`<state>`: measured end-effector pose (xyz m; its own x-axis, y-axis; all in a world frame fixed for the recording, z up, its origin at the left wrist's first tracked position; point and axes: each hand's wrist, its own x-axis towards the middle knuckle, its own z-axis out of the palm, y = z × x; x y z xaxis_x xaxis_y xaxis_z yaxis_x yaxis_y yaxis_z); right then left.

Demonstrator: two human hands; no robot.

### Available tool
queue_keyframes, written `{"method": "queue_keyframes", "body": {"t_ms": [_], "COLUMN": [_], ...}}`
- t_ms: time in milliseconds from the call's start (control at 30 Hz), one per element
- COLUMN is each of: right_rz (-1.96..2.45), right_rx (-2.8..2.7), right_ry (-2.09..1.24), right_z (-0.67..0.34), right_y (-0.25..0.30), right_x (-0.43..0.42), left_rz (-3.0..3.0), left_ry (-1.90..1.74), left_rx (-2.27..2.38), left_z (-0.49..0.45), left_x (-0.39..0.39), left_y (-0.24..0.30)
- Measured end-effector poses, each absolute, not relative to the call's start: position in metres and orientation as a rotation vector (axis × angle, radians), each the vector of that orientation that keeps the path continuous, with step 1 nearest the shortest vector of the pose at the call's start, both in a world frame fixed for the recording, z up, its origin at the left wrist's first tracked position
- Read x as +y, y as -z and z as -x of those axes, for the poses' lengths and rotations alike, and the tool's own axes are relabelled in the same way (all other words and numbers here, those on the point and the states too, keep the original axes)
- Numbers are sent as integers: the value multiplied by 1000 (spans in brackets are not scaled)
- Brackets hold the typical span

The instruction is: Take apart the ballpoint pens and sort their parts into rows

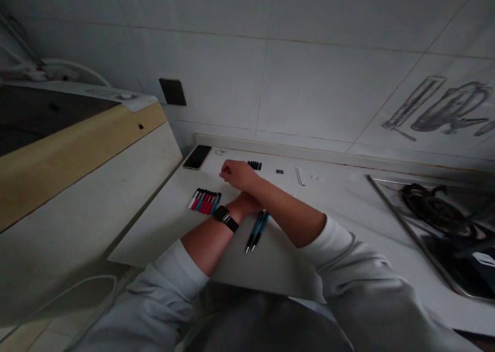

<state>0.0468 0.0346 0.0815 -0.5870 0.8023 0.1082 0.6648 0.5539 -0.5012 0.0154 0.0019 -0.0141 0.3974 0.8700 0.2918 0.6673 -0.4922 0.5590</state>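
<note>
Though half-curled, right grip (pixel 236 172), contents unclear.

No text, brand, number or sign could be read. The white label (pixel 484 258) on the hob (pixel 415 227) bore marks too small and blurred to decipher.

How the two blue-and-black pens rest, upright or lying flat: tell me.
Lying flat: the pens stretch side by side along the white counter, silver tips toward the picture's lower edge.
</note>
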Motion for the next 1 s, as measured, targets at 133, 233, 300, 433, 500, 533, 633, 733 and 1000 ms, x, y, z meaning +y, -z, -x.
{"method": "queue_keyframes", "body": {"t_ms": [133,233,300,433,500,533,633,733,1000], "right_rz": [1111,1214,1337,1362,1338,1335,1330,1366,1937], "right_rx": [-2045,-1842,-1862,-2146,-2258,-2298,-2373,-2426,-2203], "right_ry": [-541,-563,-554,-518,-476,-446,-371,-336,-33], "right_z": [-143,-226,-268,-303,-301,-298,-292,-306,-406], "right_y": [-89,-69,-45,-3,8,10,8,0,0], "right_x": [45,47,42,21,14,12,11,16,46], "left_rz": [-2469,-2463,-2454,-2439,-2427,-2421,-2399,-2385,-2374], "left_ry": [-599,-636,-656,-666,-673,-676,-679,-674,-663], "left_rx": [1413,1480,1493,1480,1481,1478,1466,1473,1473], "left_z": [-20,-19,-19,-18,-18,-17,-15,-11,-10], "left_x": [0,-1,-1,0,0,0,-1,0,3], "left_y": [5,2,2,3,2,1,1,3,5]}}
